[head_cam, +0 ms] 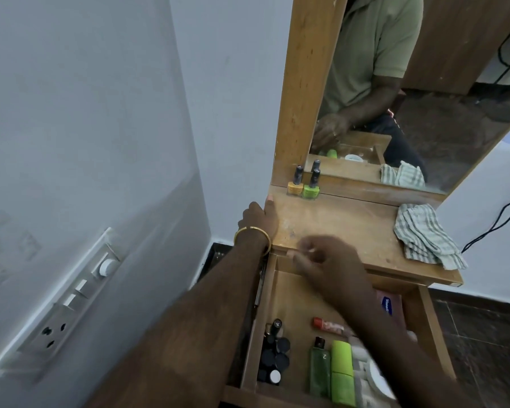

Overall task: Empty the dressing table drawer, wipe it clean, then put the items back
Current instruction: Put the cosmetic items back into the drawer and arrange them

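Note:
The wooden drawer of the dressing table stands pulled open at the bottom. Inside lie several black cosmetic pots, a clear green bottle, a lime green tube, a small red tube, a pink tub and white items. My left hand, with a gold bangle on the wrist, rests on the tabletop's left edge. My right hand hovers blurred over the drawer's back, fingers loosely curled, nothing visible in it. A yellow and a green nail polish bottle stand on the tabletop.
A striped cloth lies crumpled on the tabletop's right side. The mirror rises behind it. A white wall with a switch panel is close on the left. A black cable hangs at the right.

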Motion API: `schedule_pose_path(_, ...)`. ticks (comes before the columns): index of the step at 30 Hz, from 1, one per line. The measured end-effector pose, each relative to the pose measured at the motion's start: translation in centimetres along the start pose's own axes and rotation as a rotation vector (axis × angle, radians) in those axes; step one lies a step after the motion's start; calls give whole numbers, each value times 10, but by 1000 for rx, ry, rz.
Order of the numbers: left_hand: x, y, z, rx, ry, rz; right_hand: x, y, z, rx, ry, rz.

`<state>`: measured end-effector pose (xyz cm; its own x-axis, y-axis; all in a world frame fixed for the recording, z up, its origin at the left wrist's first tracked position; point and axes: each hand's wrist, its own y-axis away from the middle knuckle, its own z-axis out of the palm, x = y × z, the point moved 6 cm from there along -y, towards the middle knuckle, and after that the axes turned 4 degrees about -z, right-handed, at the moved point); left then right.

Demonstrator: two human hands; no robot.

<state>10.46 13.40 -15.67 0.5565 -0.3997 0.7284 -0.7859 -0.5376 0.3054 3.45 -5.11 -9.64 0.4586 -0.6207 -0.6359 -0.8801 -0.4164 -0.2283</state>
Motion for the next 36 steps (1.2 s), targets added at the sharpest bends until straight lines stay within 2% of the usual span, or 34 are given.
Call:
schedule_pose_path(2,0,0,0,9,-8,7,-3,-38,-29,198,64,-25)
schedule_pose_path(3,0,1,0,12,-14,10,-3,-56,-38,245,123,-40)
schedule_pose_path(8,1,2,-1,42,-40,29,8,-120,-35,152,416,14)
schedule_pose_path(12,1,1,-1,52,-38,35,12,-129,-24,161,541,-43)
schedule_pose_path(16,1,0,-1,53,-36,32,4,-120,-30,280,468,-116)
schedule_pose_path(19,1,-1,-1,58,-27,37,0,-110,-37,290,373,-107)
schedule_pose_path(25,-2,-5,-1,83,95,42,-27,-41,-63,357,92,-228)
schedule_pose_path(30,-2,-4,-2,77,132,33,-19,23,-30,129,-52,-90)
schedule_pose_path(36,-3,-4,-1,83,106,30,14,50,39,-152,36,-99)
